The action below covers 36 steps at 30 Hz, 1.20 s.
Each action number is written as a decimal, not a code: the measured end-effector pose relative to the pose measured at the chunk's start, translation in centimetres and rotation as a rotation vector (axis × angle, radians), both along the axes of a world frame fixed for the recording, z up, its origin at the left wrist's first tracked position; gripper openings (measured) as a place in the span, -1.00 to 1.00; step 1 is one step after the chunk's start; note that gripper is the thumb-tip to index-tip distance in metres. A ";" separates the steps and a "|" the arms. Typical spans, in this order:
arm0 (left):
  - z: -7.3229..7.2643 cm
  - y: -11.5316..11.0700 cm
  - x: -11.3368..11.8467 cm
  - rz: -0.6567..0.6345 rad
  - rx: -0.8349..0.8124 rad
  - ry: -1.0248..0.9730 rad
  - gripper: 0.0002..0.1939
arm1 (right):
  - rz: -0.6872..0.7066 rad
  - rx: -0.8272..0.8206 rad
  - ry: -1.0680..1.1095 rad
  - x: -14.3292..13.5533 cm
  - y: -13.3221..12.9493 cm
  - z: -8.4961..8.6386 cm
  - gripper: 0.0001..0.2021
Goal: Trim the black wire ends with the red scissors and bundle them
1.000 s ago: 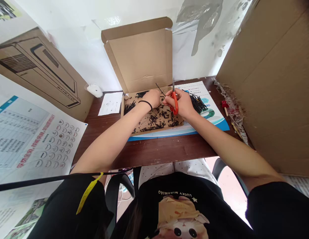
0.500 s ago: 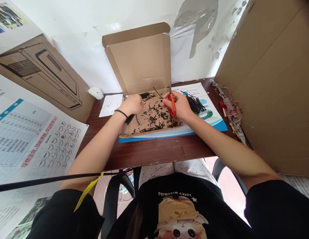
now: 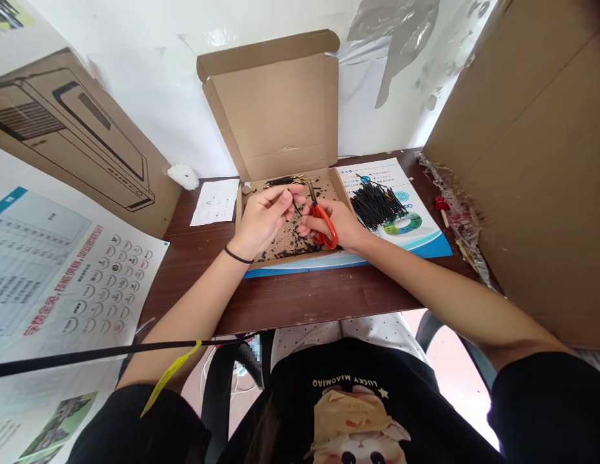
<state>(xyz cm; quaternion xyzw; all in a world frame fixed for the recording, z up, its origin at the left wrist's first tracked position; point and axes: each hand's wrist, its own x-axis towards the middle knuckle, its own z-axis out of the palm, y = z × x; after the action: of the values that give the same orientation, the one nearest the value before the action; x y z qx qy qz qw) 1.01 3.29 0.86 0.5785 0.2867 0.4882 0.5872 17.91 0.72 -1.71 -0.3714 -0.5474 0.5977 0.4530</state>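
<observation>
My right hand [image 3: 331,224] holds red-handled scissors [image 3: 329,227], their metal blades pointing away from me. Pinched in my left hand [image 3: 268,218] is a thin black strip [image 3: 296,207], close to the scissors; its lower end reaches toward my right fingers. Both hands are over an open cardboard box [image 3: 280,122] with small black scraps [image 3: 302,247] scattered on its bottom. A bundle of black pieces with gold-coloured ends [image 3: 286,181] lies along the box's back edge. Right of the box sits a pile of black strips [image 3: 377,205].
A printed sheet [image 3: 425,241] lies under the pile and box. A small white paper [image 3: 215,203] and a white lump [image 3: 182,176] are at the left. Crumpled clear plastic [image 3: 461,222] lies at the right, beside a large cardboard panel [image 3: 536,161].
My left hand has come up from the box's left side toward the scissors and now holds a strip. My right hand has shifted slightly down and left. The view has moved a little.
</observation>
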 end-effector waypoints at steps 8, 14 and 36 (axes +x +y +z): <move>-0.8 -0.9 0.6 0.150 0.027 -0.027 -0.69 | -0.079 0.129 -0.182 0.1 -0.3 0.3 -0.74; -0.4 -1.5 0.2 0.309 0.240 0.228 -0.69 | -0.338 0.450 -0.518 1.1 -0.6 1.2 -0.69; -0.3 -1.9 0.1 0.421 0.415 0.394 -0.71 | -0.367 0.656 -0.985 1.2 -1.6 2.5 -0.57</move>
<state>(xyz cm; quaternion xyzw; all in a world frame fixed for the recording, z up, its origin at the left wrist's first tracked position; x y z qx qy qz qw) 1.15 1.37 0.60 0.6969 0.4021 0.5253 0.2770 19.11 -0.86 0.83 -0.5331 -0.7747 0.0689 0.3331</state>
